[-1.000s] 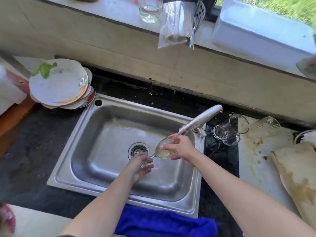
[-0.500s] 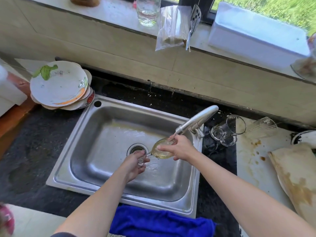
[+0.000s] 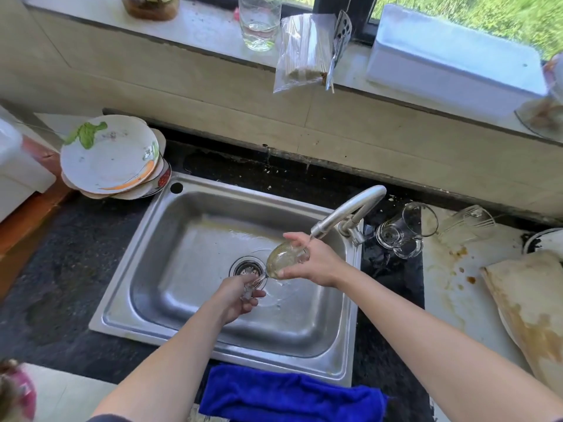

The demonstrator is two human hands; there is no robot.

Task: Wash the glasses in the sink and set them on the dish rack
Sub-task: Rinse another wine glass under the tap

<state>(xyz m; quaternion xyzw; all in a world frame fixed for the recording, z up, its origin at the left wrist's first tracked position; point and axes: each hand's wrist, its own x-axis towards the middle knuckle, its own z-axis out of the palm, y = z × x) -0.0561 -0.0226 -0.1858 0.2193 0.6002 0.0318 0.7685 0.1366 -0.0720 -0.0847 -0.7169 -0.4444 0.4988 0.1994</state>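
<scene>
A stemmed wine glass (image 3: pixel 281 259) lies sideways over the steel sink (image 3: pixel 189 239), under the running faucet (image 3: pixel 350 213). My right hand (image 3: pixel 313 260) grips its bowl, thumb below and fingers over the rim. My left hand (image 3: pixel 237 295) grips the stem and foot, just in front of the drain (image 3: pixel 245 267). A glass mug (image 3: pixel 402 231) lies on its side right of the faucet, and a ribbed tumbler (image 3: pixel 466 223) lies tipped beside it. No dish rack is in view.
Dirty plates (image 3: pixel 109 156) are stacked at the sink's left corner. A blue cloth (image 3: pixel 286 397) hangs over the front edge. A stained board (image 3: pixel 536 312) lies on the right counter. The sill holds a tumbler (image 3: pixel 259 21), a plastic bag (image 3: pixel 300 53) and a white box (image 3: pixel 451 59).
My view has tilted down slightly. Both hands stay on the wine glass under the water, with the right hand shifting a little around the bowl.
</scene>
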